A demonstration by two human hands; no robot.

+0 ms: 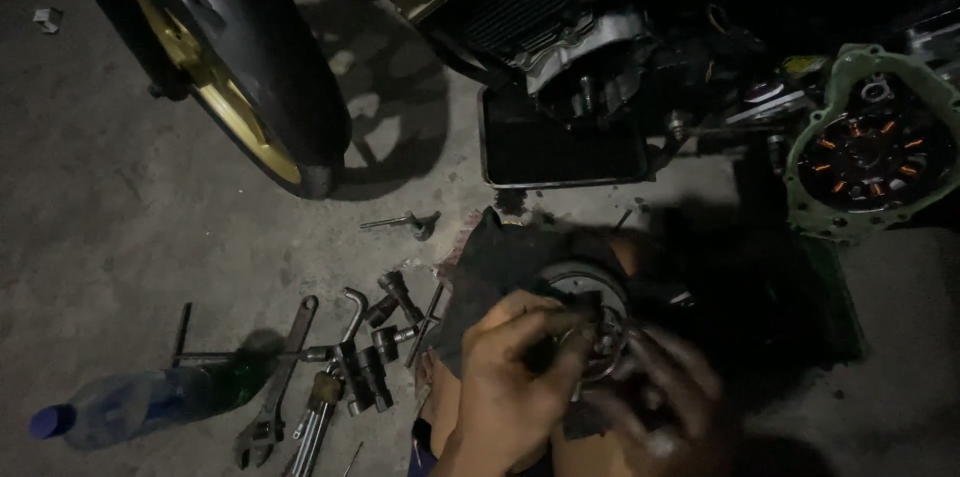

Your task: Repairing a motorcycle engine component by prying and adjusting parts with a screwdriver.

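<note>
Rough matt concrete floor [130, 207]; greasy dull metal wrenches [330, 377].

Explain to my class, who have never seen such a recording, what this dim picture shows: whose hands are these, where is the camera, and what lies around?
The camera sits on the person's head and looks down, so both hands are their own. The left hand and right hand grip a round metal part over a dark cloth on their lap. On the concrete floor lie wrenches and sockets and a plastic bottle. Ahead stands a motorcycle: its wheel, its opened engine above a black drain tray, and a round engine cover at right.
</note>
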